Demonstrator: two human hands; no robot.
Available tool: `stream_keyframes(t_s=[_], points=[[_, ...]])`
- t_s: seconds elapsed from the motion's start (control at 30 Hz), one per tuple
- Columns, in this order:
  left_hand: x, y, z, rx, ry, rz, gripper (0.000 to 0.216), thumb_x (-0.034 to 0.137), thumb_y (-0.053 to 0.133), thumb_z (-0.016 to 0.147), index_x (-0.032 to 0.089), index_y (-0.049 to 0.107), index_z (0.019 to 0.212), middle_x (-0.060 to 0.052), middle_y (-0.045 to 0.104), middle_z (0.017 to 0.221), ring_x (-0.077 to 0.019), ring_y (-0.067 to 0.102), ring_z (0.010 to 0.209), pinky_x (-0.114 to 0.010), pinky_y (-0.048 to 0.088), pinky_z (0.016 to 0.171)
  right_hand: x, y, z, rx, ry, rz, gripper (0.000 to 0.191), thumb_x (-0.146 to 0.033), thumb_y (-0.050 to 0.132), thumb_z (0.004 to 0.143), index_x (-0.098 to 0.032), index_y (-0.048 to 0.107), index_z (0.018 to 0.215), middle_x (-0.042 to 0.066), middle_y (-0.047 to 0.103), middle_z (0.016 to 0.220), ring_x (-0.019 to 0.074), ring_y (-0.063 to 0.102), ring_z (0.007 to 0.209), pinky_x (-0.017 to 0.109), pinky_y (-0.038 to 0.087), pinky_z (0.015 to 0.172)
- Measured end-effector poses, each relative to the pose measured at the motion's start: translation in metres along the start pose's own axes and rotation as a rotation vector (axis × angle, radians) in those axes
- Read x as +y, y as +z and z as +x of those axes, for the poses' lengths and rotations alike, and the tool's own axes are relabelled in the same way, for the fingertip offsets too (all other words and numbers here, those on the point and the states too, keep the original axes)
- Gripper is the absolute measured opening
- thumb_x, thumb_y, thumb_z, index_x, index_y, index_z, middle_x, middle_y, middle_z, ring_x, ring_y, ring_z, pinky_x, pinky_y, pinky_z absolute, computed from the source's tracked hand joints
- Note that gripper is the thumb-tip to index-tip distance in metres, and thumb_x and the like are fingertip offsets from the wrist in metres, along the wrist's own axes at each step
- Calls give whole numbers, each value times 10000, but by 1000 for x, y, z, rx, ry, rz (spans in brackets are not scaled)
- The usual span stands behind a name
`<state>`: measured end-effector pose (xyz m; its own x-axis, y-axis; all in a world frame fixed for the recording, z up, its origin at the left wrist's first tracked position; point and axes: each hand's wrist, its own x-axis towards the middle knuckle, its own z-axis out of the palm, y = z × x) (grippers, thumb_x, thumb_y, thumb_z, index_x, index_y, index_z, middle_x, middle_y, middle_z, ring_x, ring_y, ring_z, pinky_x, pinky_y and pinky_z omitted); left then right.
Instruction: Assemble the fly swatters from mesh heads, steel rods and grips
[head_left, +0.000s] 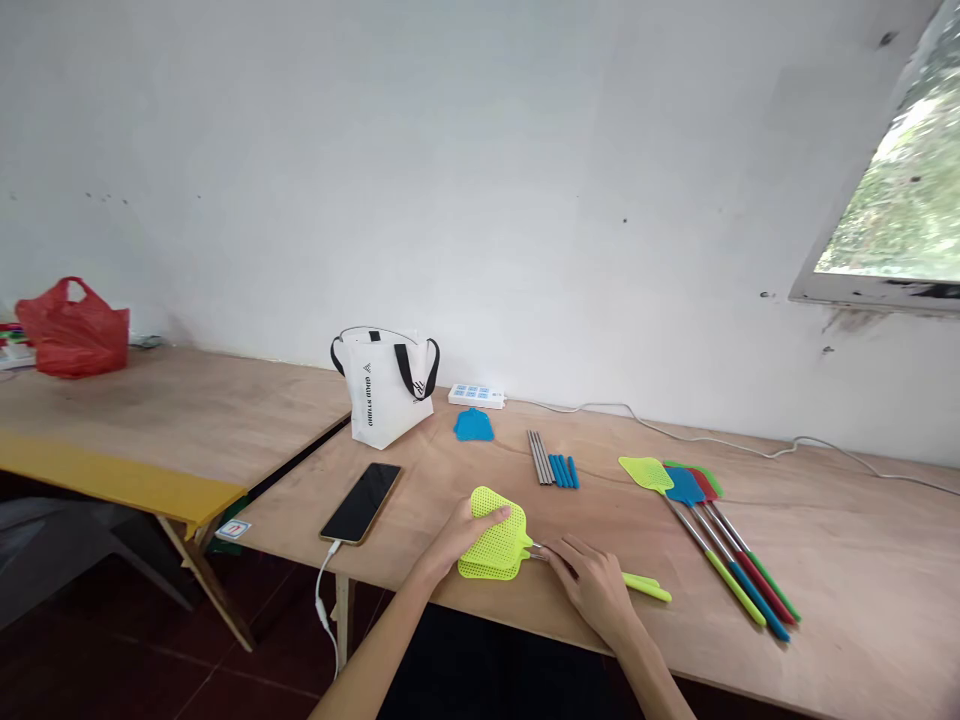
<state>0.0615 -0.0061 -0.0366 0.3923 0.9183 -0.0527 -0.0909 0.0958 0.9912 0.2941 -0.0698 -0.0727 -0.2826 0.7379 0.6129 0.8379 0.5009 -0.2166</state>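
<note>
**Red crumpled plastic bag**: glossy, handle loop up, at the far left corner of the left-hand plywood bench.

**White fabric tote bag**: black strap handles and black print. It stands upright at the far left corner of the right-hand plywood bench.

**Black glossy smartphone**: a flat slab near the left corner. A white cable runs from its near end over the near edge.

**Left hand**: fingers curled narrowly over the left rim of the head, holding the yellow-green plastic mesh fly swatter. The swatter lies flat at the middle of the near edge. Its head is perforated and squarish with rounded corners, and a second like layer shows beneath.

**Blue plastic mesh swatter head**: loose, toward the far edge. The white rectangular power strip sits just behind it.

**Bundle of bare steel rods with blue grips**: mid-bench, lying parallel.

**Right hand**: palm down, fingers nearly straight and close together. They lie on the swatter's thin steel shaft just right of the head. Whether the thumb closes beneath cannot be told. The swatter's matte grip juts out to the right.

**Four assembled fly swatters**: yellow-green, blue, red and green heads on steel shafts. They lie side by side, slanting toward the near right corner.
</note>
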Motion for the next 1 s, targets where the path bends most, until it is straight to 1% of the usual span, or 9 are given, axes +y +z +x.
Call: stream_keyframes(t_s=[0.13, 0.3, 0.47, 0.6, 0.67, 0.73, 0.8, 0.87, 1.0], points=[[2, -3, 0, -63, -41, 32, 478, 550, 802, 773, 141, 737, 1012, -121, 777, 1014, -275, 740, 939, -337, 591, 795, 4, 3, 0, -11, 50, -10, 373, -418, 403, 1067, -283, 724, 933, -6, 691, 763, 153, 672, 679, 249, 373, 562], [3, -8, 1, -56, -41, 104, 467, 565, 792, 770, 158, 743, 992, -105, 780, 1000, -272, 739, 933, -321, 578, 773, 4, 4, 2, 8, 34, -2, 346, -391, 431, 1058, -277, 714, 895, -7, 708, 793, 154, 679, 705, 255, 412, 599], [-1, -24, 7, 6, 52, 208, 488, 573, 789, 769, 149, 730, 1003, -122, 768, 1059, -281, 727, 992, -319, 572, 797, 3, 5, 2, 29, 40, -37, 301, -402, 459, 1049, -280, 703, 923, -9, 717, 822, 164, 687, 747, 265, 423, 615], [-6, -39, 12, 3, 89, 220, 538, 576, 799, 753, 123, 723, 1034, -153, 755, 1093, -301, 719, 1017, -338, 576, 806, 3, 6, 2, 26, 43, -58, 270, -403, 470, 1042, -280, 690, 946, 4, 712, 856, 187, 691, 801, 276, 431, 603], [-8, -43, 13, 22, 95, 215, 524, 566, 804, 748, 129, 727, 1025, -142, 759, 1079, -308, 718, 1010, -340, 577, 799, 3, 7, 3, 12, 38, -59, 245, -380, 467, 1041, -285, 682, 973, 10, 706, 881, 203, 687, 835, 289, 453, 621], [-8, -46, 14, 57, 108, 211, 482, 552, 805, 747, 147, 732, 998, -111, 767, 1043, -312, 714, 1006, -333, 572, 800, 3, 7, 3, 0, 33, -53, 214, -345, 466, 1038, -298, 674, 1044, 12, 703, 930, 215, 682, 875, 312, 489, 688], [-6, -47, 14, 91, 124, 206, 447, 540, 801, 750, 161, 730, 977, -86, 770, 1004, -312, 710, 996, -330, 564, 809, 4, 7, 4, -4, 35, -52, 214, -306, 466, 1032, -311, 662, 1119, 13, 703, 981, 223, 676, 896, 340, 505, 762], [-2, -50, 14, 112, 139, 202, 444, 529, 792, 758, 163, 719, 997, -79, 768, 993, -308, 706, 991, -336, 559, 826, 6, 8, 4, 1, 54, -59, 235, -272, 466, 1025, -311, 652, 1162, 17, 702, 1002, 232, 668, 904, 367, 501, 793], [9, -59, 9, 152, 160, 208, 461, 517, 783, 764, 152, 691, 1029, -89, 759, 986, -290, 705, 962, -347, 556, 842, 11, 11, 1, 21, 111, -89, 228, -251, 462, 1018, -286, 672, 1100, 31, 694, 961, 239, 652, 897, 381, 478, 779]])
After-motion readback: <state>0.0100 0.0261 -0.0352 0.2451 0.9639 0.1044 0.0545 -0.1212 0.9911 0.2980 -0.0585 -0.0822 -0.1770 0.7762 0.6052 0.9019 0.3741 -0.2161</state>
